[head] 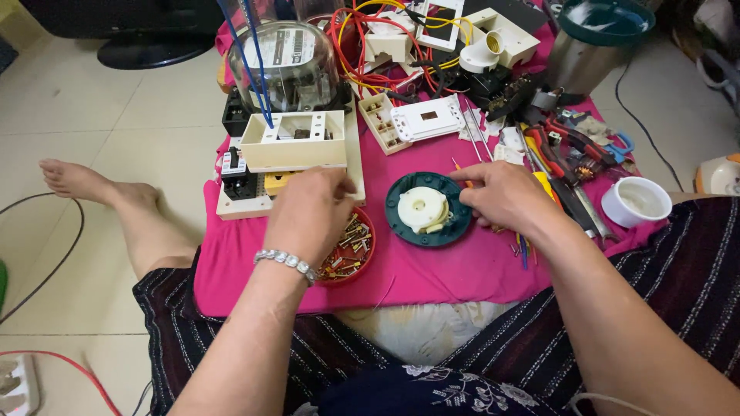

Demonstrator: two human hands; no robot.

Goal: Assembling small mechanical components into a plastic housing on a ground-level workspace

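Note:
My left hand, with a beaded bracelet on the wrist, hovers over a red dish of small screws, fingers curled close together near a cream switch box on a board. My right hand rests beside a dark green round lid that carries a cream ceiling-rose fitting. Its fingers pinch a thin orange-tipped tool at the lid's far right rim. Everything lies on a pink cloth over my lap.
A glass-domed electricity meter stands behind the box. White switch plates, red and yellow wires, pliers and screwdrivers crowd the back and right. A white cup sits right; a power strip lies at bottom left.

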